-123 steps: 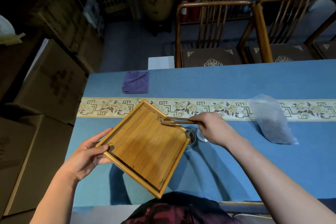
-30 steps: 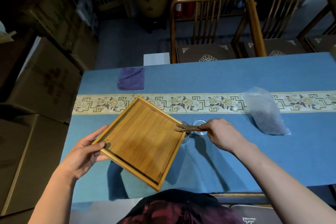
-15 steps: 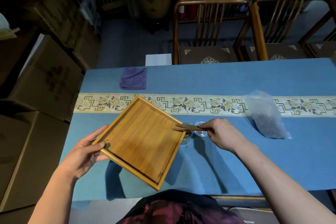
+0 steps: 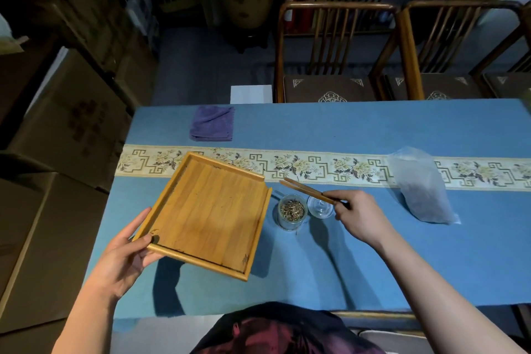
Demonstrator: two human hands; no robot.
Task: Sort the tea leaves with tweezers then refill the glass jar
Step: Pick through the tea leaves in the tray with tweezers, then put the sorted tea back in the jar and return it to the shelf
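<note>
The left hand (image 4: 126, 253) grips the near-left corner of the bamboo tray (image 4: 209, 210), held above the blue worktop (image 4: 373, 253). Just right of it stands the glass jar (image 4: 291, 211) holding tea leaves, its lid (image 4: 319, 206) beside. The right hand (image 4: 359, 215), nearer the jar, pinches wooden tweezers (image 4: 307, 190), their long axis pointing up-left past the jar.

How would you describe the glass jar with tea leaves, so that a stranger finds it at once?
On the blue tablecloth, look just right of the square bamboo tray. Two small round glass pieces stand there side by side. The glass jar is the left one, holding brownish tea leaves; its neighbour, the clear glass lid, holds none.
</note>
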